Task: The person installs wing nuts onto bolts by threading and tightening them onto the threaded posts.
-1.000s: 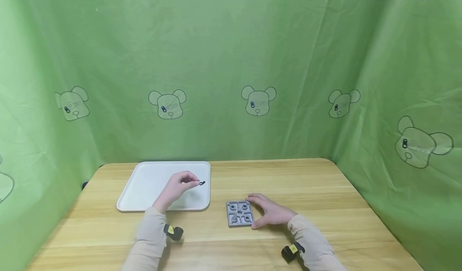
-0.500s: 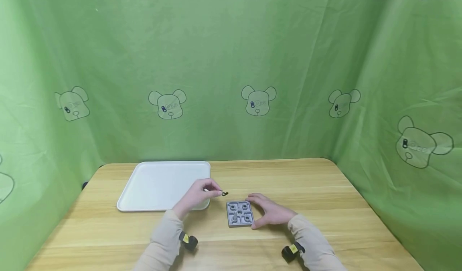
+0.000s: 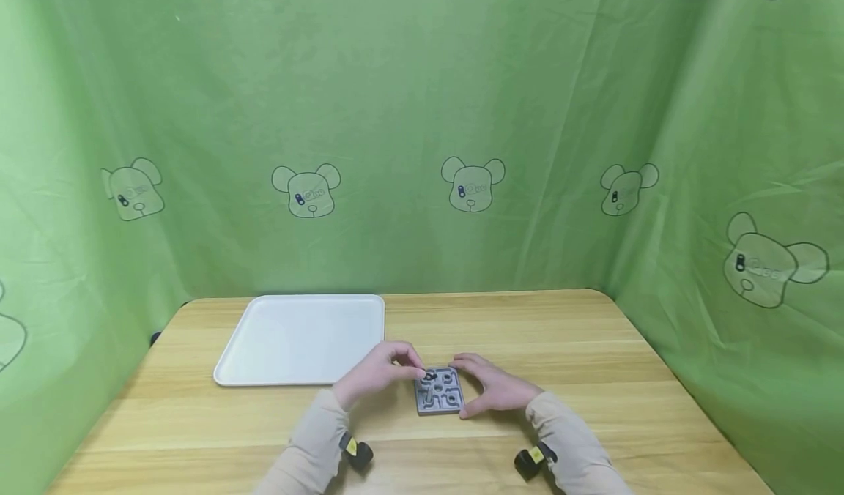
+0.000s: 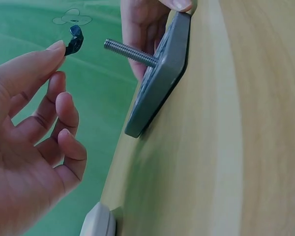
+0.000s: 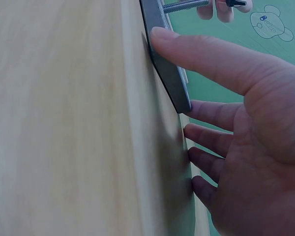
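My left hand (image 3: pixel 379 372) pinches a small black wing nut (image 4: pixel 75 39) between thumb and forefinger, the other fingers loosely curled. It is over the far left corner of a square grey plate (image 3: pixel 439 388) with round sockets and raised ribs. From the plate's near left socket a threaded bolt (image 4: pixel 130 52) stands up, and the wing nut is apart from its tip in the left wrist view. My right hand (image 3: pixel 496 388) holds the plate by its right side, thumb at the near edge and forefinger at the far corner. The plate lies flat on the wooden table (image 3: pixel 560 341).
A white tray (image 3: pixel 300 341) with a low rim lies at the back left, close behind my left forearm. Green curtains (image 3: pixel 422 246) stand behind the table and along both sides. A small camera (image 3: pixel 359 455) is strapped to my left wrist.
My left hand has carried the wing nut from over the tray rightward and toward me, to over the plate. My right hand and the plate have stayed in place.
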